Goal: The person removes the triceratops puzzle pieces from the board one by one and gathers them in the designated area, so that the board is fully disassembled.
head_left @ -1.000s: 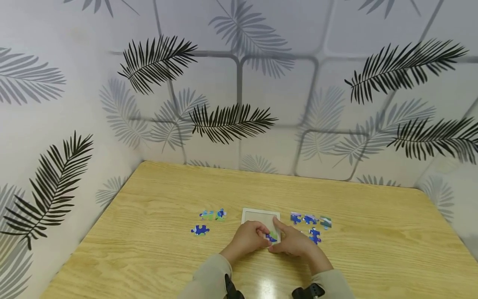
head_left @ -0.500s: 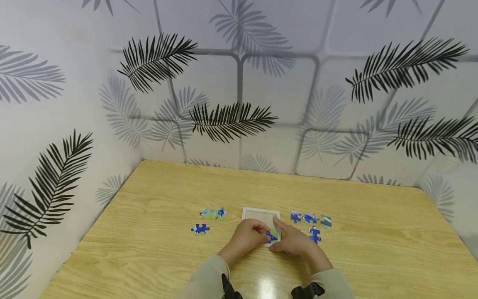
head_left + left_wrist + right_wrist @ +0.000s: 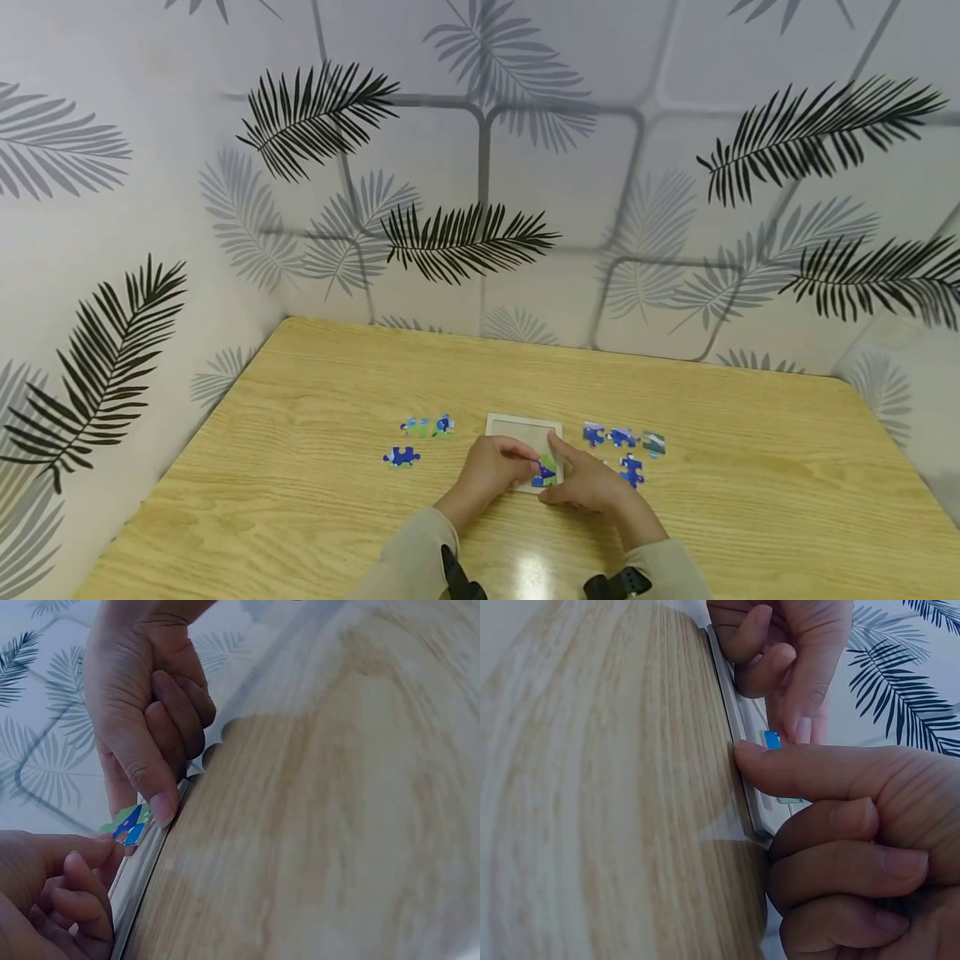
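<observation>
A pale, square puzzle frame (image 3: 525,422) lies on the table with joined blue and green puzzle pieces (image 3: 544,471) in its near right corner. My left hand (image 3: 487,471) reaches in from the left. In the left wrist view, its thumb and forefinger pinch the edge of a blue and green puzzle piece (image 3: 129,825); the other fingers are curled. My right hand (image 3: 592,483) grips the frame's right corner, forefinger along the right side. Its thumb (image 3: 780,766) lies on the near edge in the right wrist view. The hands hide part of the frame.
Left of the frame lie loose puzzle pieces (image 3: 402,457), with more (image 3: 417,427) behind them. Several others (image 3: 622,437) lie to the right, one (image 3: 632,471) close to my right hand. A leaf-patterned wall (image 3: 480,167) stands behind the wooden table (image 3: 337,383).
My left fingers have drawn back slightly up and left, uncovering more of the blue pieces in the frame corner. My right hand keeps its hold on the frame.
</observation>
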`<state>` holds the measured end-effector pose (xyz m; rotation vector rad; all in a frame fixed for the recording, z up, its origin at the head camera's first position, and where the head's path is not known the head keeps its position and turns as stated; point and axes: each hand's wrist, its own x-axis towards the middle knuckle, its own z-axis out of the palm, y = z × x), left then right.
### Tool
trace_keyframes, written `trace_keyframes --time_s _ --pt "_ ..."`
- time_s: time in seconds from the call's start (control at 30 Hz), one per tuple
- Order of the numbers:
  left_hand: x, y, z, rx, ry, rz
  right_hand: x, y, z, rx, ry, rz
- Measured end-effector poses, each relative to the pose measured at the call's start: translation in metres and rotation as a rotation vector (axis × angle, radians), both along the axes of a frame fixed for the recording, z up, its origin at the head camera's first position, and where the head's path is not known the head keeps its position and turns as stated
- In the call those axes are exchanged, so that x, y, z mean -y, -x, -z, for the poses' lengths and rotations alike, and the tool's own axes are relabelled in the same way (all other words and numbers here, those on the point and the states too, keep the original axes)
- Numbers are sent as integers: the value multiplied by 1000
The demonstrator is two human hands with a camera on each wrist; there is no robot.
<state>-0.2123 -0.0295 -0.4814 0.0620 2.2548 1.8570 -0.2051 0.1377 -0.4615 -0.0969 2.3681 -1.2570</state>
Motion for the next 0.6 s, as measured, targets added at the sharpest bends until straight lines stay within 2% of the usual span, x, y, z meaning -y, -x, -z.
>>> trace_keyframes --time_s 0.13,0.37,0.5,0.6 --pt "3 1 0 64 -31 -50 0 0 0 -3 -4 11" --pt "25 1 -3 164 -56 -70 1 0 2 16 18 42" --pt "49 1 -6 154 -44 -89 2 1 3 2 16 40" --pt "68 1 -10 89 40 -108 1 1 3 -2 17 37"
